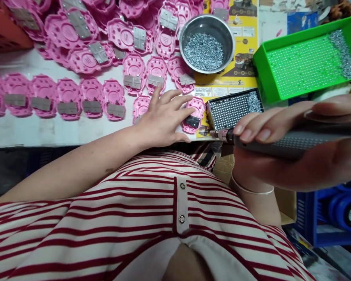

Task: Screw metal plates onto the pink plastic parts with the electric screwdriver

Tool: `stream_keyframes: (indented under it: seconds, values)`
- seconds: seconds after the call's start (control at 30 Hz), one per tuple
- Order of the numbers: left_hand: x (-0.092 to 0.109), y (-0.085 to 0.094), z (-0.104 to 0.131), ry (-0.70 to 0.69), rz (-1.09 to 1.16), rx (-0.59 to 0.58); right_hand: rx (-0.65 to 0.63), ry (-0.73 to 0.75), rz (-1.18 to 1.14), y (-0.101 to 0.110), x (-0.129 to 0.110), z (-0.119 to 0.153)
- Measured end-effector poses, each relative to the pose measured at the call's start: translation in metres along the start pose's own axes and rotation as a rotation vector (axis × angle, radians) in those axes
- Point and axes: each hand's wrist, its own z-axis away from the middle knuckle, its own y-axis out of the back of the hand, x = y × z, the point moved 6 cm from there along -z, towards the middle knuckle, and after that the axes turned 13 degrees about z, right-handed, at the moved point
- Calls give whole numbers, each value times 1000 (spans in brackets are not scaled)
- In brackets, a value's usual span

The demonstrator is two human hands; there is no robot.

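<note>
My left hand (166, 117) lies with its fingers spread over the pink plastic parts at the table's front edge. Its fingers reach over one pink part (197, 104) that bears a dark plate, and partly cover another pink part (140, 106) by the wrist. My right hand (280, 148) is wrapped round a grey electric screwdriver (298, 136), held level with its bit pointing left. The bit's tip is close to the right of the dark-plated part, by the near corner of a black perforated tray (231, 111) with small screws at its right end.
A metal bowl (231, 47) of screws stands behind the black tray. To the right is a green perforated tray (269, 74) with screws. Pink parts with grey plates (68, 97) line the left, more are heaped behind. A red basket (6, 31) stands at the far left.
</note>
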Motion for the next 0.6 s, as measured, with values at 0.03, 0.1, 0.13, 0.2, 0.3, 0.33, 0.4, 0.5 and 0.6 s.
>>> stream_keyframes:
  seconds: [0.03,0.1,0.13,0.2,0.3,0.33,0.4,0.5,0.6]
  values:
    - [-2,0,1,15,-14,2,-8,0,4,-6,1,1]
    - [-3,0,0,27,-18,21,-23,3,16,-16,2,5]
    - [-3,-1,-1,29,-14,34,-30,9,22,-21,3,6]
    - [-3,-4,-3,30,0,52,-37,24,27,-28,3,7]
    - [-3,-9,-6,36,18,61,-19,130,-9,-34,4,3]
    - [-3,-9,-7,36,18,61,3,197,-44,-34,3,1]
    - [-2,-9,-7,33,10,61,59,308,-132,-32,2,-1]
    - [1,-8,-7,22,-12,60,112,300,-168,-30,5,-4]
    - [4,-6,-8,22,-44,58,119,260,-77,-29,4,-1]
